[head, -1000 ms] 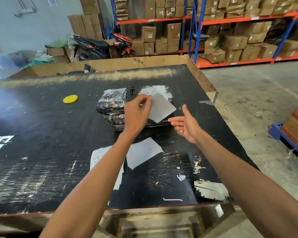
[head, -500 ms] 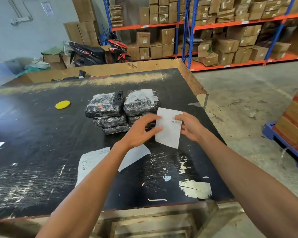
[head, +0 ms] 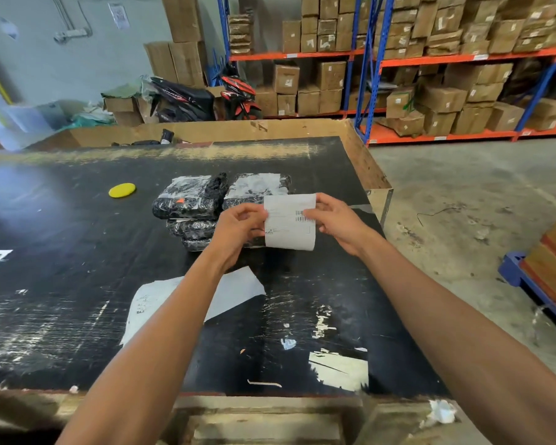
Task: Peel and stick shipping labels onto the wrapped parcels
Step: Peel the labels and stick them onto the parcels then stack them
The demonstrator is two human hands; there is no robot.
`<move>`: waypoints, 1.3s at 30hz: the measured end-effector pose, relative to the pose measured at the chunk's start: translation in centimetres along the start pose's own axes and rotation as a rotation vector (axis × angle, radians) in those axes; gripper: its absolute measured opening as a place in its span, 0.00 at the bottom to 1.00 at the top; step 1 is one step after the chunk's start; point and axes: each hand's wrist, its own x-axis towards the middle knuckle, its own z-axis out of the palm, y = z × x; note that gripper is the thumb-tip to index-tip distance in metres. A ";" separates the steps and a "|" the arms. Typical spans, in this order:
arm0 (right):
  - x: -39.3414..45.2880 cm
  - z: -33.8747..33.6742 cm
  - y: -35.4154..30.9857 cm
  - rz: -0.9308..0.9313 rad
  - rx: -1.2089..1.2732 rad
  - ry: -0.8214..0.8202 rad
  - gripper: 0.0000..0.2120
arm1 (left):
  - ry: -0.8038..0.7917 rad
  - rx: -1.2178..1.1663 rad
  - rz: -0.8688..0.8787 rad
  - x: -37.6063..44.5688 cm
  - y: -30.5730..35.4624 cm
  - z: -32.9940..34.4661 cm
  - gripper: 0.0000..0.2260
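Both hands up: left hand pinches the shipping label at its left edge, right hand pinches the right, wrapped parcels just behind.

White label held upright, over black wrapped parcels.

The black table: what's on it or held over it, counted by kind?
Wrapped parcels, visible in the stack: 5
Label held by left hand and right hand: 1
Loose paper sheets: 2
Yellow disc: 1
Total: 9
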 end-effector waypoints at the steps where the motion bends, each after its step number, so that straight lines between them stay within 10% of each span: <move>1: 0.4 0.3 -0.6 -0.016 -0.052 -0.004 0.10 | 0.029 0.014 0.011 0.4 0.4 -0.4 0.03; 16: 9.6 5.4 -3.5 -0.001 0.114 0.278 0.39 | 0.147 0.146 0.022 9.6 6.1 -5.6 0.04; 30: 14.5 6.0 -2.6 0.089 0.039 0.420 0.13 | 0.058 0.141 -0.087 15.0 4.4 -6.7 0.04; 39: 11.4 6.6 -2.6 -0.212 0.177 0.177 0.06 | -0.223 -0.077 -0.022 13.9 4.4 -9.0 0.09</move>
